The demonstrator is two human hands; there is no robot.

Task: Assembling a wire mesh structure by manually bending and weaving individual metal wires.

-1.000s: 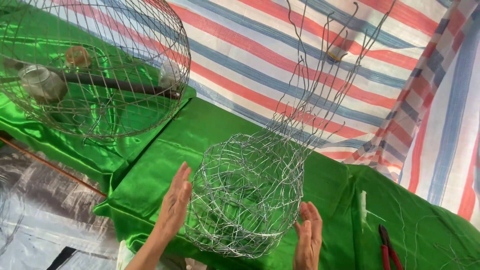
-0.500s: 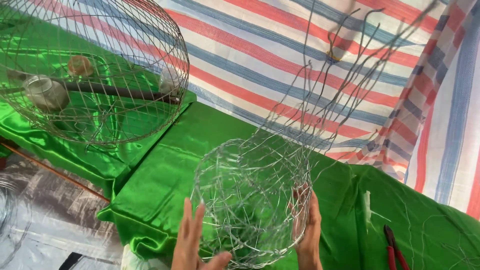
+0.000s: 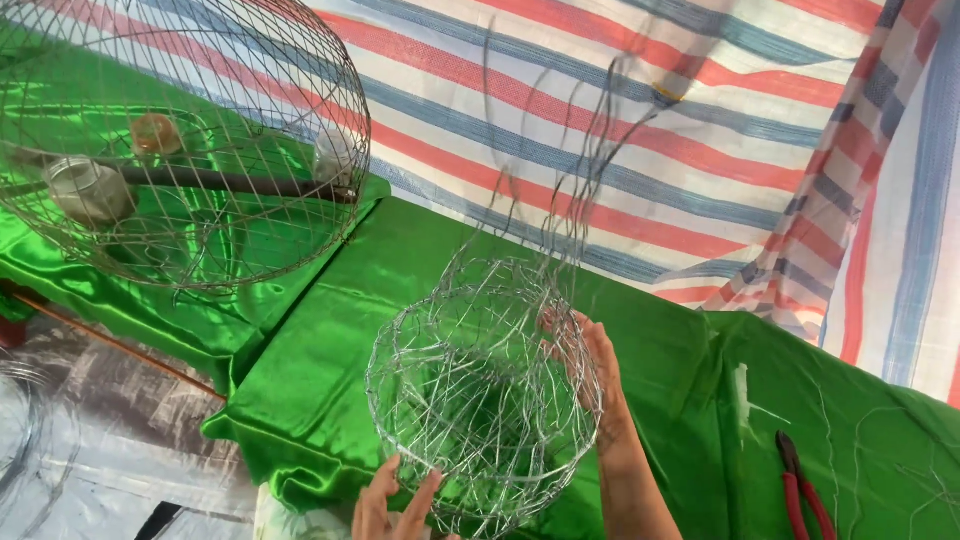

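I see both hands on the woven wire basket (image 3: 480,400), which sits over the green satin cloth (image 3: 320,340) with its open mouth tilted toward me. My left hand (image 3: 395,500) is at the near bottom rim, fingers spread and touching the wire from below; whether they grip it I cannot tell. My right hand (image 3: 590,370) lies flat against the basket's right side, fingers open and pressed along the mesh, not closed around it. Loose wire ends (image 3: 560,150) rise from the far rim against the striped tarp (image 3: 700,120). A larger round wire cage (image 3: 180,130) stands well apart at upper left; red-handled pliers (image 3: 800,490) lie to the right.
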